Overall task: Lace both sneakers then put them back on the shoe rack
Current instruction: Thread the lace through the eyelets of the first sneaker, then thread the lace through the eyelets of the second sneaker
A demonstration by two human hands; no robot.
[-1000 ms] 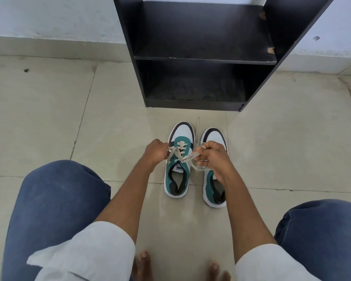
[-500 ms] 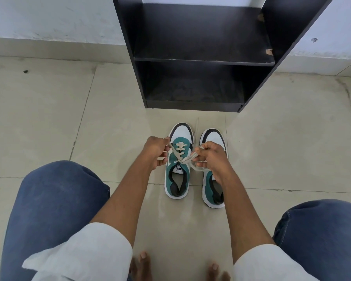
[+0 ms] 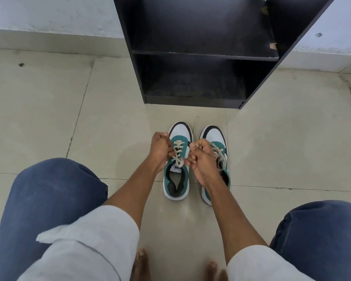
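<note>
On the floor tiles before the black shoe rack (image 3: pixel 201 57), my left hand (image 3: pixel 160 151) and right hand (image 3: pixel 201 157) each pinch the left sneaker's (image 3: pixel 176 179) lace (image 3: pixel 177 153); my right wrist hides part of the right sneaker (image 3: pixel 215 138).

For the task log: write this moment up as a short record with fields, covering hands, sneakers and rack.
left hand: left hand closed on the lace of the left sneaker
right hand: right hand closed on the same lace's other end
right sneaker: right sneaker on the floor beside the left one, laced, ends loose
shoe rack: shoe rack black, both visible shelves bare
placement: neither sneaker on the rack yet
</note>
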